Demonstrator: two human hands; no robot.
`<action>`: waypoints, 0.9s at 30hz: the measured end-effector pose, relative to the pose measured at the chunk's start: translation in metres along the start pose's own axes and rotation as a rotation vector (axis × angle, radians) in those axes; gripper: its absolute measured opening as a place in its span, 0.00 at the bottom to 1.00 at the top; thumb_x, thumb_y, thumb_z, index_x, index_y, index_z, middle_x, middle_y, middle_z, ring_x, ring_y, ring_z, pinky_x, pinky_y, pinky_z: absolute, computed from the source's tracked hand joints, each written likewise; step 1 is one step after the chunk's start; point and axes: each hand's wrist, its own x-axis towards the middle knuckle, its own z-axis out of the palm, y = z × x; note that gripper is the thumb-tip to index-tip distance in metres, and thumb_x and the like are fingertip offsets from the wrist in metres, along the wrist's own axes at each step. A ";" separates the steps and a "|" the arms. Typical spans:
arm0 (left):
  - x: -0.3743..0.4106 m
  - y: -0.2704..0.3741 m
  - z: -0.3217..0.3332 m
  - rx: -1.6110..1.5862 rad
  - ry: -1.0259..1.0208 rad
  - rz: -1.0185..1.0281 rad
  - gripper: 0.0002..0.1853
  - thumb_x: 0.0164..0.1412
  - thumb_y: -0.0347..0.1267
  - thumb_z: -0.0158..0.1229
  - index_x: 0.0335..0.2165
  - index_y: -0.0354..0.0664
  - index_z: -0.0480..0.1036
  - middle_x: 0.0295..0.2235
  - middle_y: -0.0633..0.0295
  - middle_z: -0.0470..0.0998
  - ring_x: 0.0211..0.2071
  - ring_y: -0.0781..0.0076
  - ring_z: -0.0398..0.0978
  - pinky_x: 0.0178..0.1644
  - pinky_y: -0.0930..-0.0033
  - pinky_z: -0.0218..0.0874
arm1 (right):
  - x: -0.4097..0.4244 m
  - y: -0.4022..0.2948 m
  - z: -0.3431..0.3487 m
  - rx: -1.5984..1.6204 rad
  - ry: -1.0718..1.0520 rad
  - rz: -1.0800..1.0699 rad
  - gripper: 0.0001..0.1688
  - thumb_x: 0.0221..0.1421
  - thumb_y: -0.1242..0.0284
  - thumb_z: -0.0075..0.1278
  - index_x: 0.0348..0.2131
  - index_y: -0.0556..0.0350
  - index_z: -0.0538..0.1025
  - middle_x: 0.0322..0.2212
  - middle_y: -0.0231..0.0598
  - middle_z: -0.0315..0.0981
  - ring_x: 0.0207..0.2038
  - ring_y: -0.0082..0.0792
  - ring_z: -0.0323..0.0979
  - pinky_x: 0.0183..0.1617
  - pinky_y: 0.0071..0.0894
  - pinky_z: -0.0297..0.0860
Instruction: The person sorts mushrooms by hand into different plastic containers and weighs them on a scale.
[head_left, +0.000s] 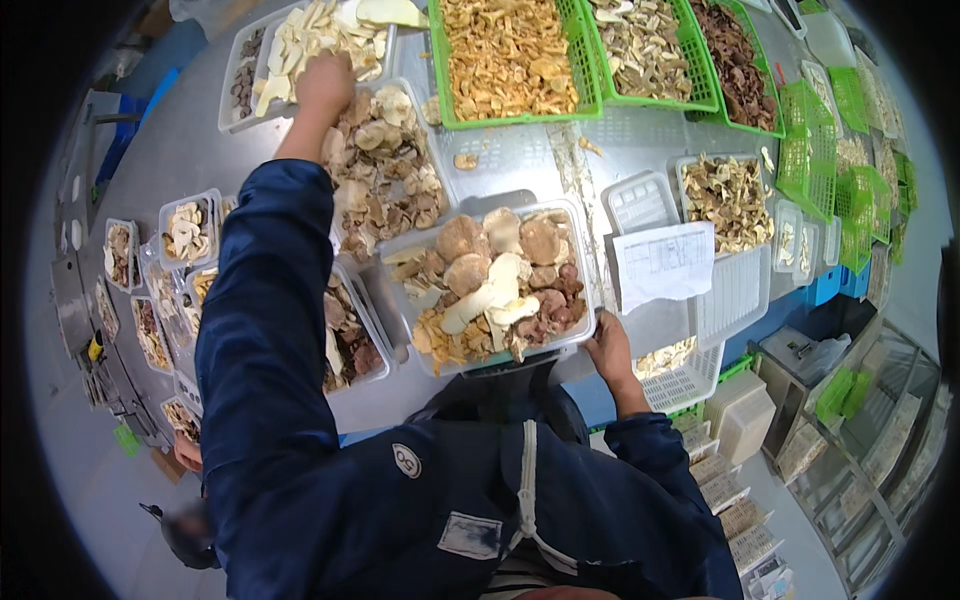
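My left hand reaches down onto pale sliced mushrooms in a plastic tray at the back left. Its fingertips are hidden, so I cannot tell whether it grips a slice. My right hand holds the near right corner of a transparent plastic tray in front of me. That tray carries round brown mushroom caps, long cream slices, orange pieces and reddish-brown pieces in separate groups. Behind it, a larger tray is heaped with brown dried mushrooms.
Green plastic baskets of sorted dried mushrooms line the table's back. A printed paper sheet lies at right beside empty plastic trays. Filled trays stand left, near another person's hand. Metal racks stand at lower right.
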 end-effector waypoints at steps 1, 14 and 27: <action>-0.005 -0.006 -0.006 0.002 0.079 0.031 0.11 0.58 0.38 0.53 0.36 0.47 0.78 0.39 0.54 0.78 0.42 0.51 0.75 0.43 0.50 0.69 | 0.000 0.004 0.000 -0.005 -0.003 0.001 0.21 0.36 0.83 0.64 0.28 0.56 0.66 0.24 0.42 0.64 0.27 0.42 0.65 0.34 0.36 0.64; -0.240 0.135 -0.156 -0.900 -0.249 0.543 0.07 0.55 0.30 0.63 0.33 0.42 0.76 0.40 0.60 0.75 0.46 0.62 0.71 0.52 0.62 0.61 | 0.000 0.002 -0.003 -0.014 -0.015 0.007 0.21 0.38 0.75 0.67 0.27 0.57 0.67 0.20 0.40 0.64 0.25 0.40 0.64 0.32 0.37 0.63; -0.244 0.093 -0.199 -0.577 0.121 0.184 0.16 0.59 0.39 0.61 0.46 0.50 0.77 0.47 0.59 0.76 0.50 0.60 0.71 0.54 0.62 0.62 | 0.001 0.019 0.000 -0.060 -0.025 0.027 0.22 0.37 0.71 0.68 0.29 0.59 0.70 0.24 0.46 0.69 0.29 0.47 0.69 0.36 0.42 0.67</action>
